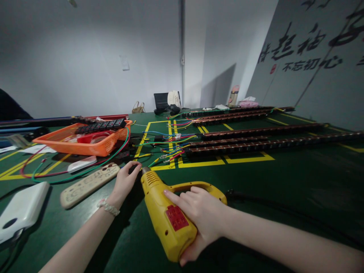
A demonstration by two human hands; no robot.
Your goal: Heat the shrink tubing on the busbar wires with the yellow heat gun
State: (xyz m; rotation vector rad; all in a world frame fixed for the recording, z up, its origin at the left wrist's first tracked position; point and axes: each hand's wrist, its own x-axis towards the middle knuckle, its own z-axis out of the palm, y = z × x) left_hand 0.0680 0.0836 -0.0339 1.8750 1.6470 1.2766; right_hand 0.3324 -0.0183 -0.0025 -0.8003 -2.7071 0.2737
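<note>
My right hand [199, 216] grips a yellow heat gun [167, 212] by its handle, with the nozzle pointing away from me toward a bundle of coloured wires [167, 151]. My left hand [126, 182] rests on the green table just left of the nozzle, fingers pinched on a small dark piece that I cannot make out. A bracelet sits on the left wrist.
An orange basket [85, 146] with black parts stands at the left. A beige power strip [89, 184] and a white box [21, 210] lie near my left arm. Long dark copper strips [270, 142] run across the right side. A black cable [284, 212] trails behind the gun.
</note>
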